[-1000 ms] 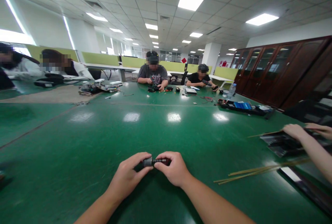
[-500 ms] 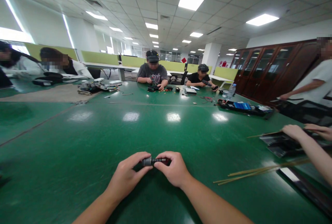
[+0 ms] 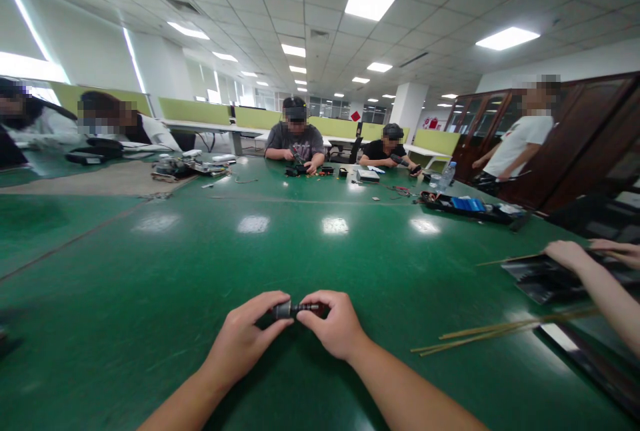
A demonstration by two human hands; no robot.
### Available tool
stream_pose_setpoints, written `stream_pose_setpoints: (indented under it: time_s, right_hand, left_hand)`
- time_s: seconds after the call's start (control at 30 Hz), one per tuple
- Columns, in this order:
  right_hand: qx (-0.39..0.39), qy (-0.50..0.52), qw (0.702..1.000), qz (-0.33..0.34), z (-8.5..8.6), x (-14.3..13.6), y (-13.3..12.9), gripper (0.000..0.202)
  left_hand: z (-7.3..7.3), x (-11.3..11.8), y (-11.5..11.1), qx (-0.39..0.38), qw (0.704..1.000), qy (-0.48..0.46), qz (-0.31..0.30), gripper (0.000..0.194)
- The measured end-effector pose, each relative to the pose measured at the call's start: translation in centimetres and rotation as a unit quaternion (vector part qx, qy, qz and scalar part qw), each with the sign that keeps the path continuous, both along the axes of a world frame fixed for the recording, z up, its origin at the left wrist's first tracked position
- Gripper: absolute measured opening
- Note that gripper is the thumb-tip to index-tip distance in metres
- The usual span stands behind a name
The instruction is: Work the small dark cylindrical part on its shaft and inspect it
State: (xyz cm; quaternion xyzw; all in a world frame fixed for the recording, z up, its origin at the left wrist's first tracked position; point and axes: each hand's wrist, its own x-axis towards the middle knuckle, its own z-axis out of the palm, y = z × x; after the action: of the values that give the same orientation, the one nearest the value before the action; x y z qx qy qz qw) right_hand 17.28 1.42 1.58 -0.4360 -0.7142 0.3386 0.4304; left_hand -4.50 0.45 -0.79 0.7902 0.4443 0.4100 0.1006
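A small dark cylindrical part, with a grey barrel and a narrower ringed section, lies level between my two hands just above the green table. My left hand pinches its barrel between thumb and fingers. Closed round the other end is my right hand, its thumb along the ringed section. A dark reddish bit shows behind the right fingers. The rest of that end is hidden, and I cannot tell the part's exact kind.
Thin yellowish sticks lie to the right, near another person's hand on a black ridged piece. Farther back are a black tray with blue items, a plastic bottle, electronic parts and seated people.
My hands and the cylindrical part look almost unmoved. A standing person at the right has moved away toward the cabinets.
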Motion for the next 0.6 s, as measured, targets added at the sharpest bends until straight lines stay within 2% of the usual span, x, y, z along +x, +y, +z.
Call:
stream_pose_setpoints:
  time_s: [0.6]
  right_hand:
    - [0.010, -0.003, 1.000, -0.009, 0.01, 0.18, -0.01, 0.013]
  left_hand:
    - [0.05, -0.05, 0.00, 0.007, 1.000, -0.009, -0.002, 0.034]
